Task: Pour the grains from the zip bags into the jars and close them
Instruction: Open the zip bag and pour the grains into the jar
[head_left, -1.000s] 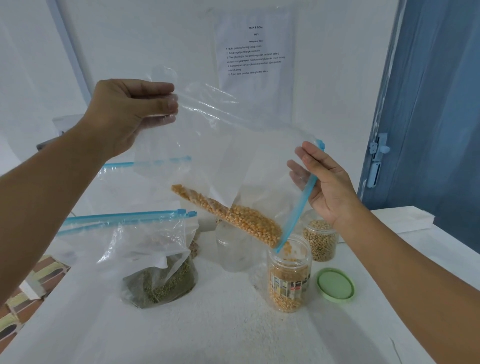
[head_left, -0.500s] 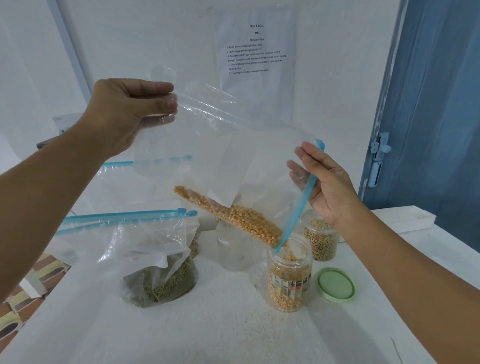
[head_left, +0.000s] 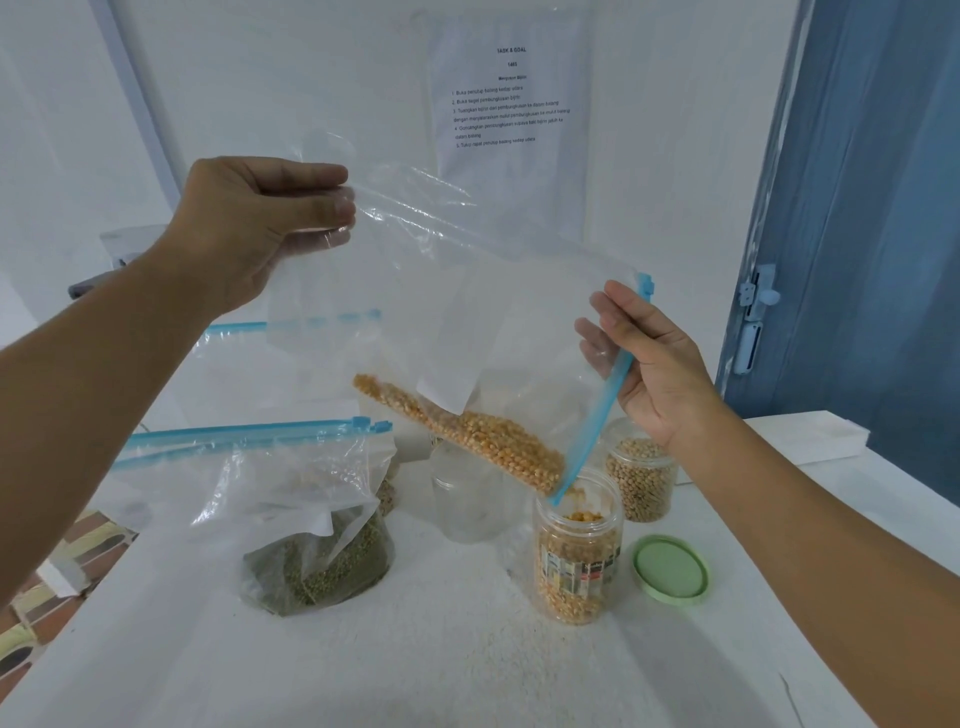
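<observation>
The raised left hand (head_left: 249, 228) pinches the tilted zip bag's (head_left: 467, 312) bottom corner, while the lower right hand (head_left: 654, 364) pinches its blue zip edge above the open jar (head_left: 579, 561).

- Both forearms run off the lower picture edges; the left hand (head_left: 260, 228) has its fingertips blurred behind the plastic of the raised bag (head_left: 467, 291).
- The right hand (head_left: 654, 364) has its fingers partly veiled by that same bag.
- The empty jar (head_left: 467, 499) is partly covered by the bag's corn.
- The far jar (head_left: 644, 478) has its top hidden behind the right wrist.
- The printed sheet (head_left: 511, 96) on the wall carries text too small to read reliably.
- A bag (head_left: 291, 332) at the back is hazy behind the raised one; its contents cannot be told.
</observation>
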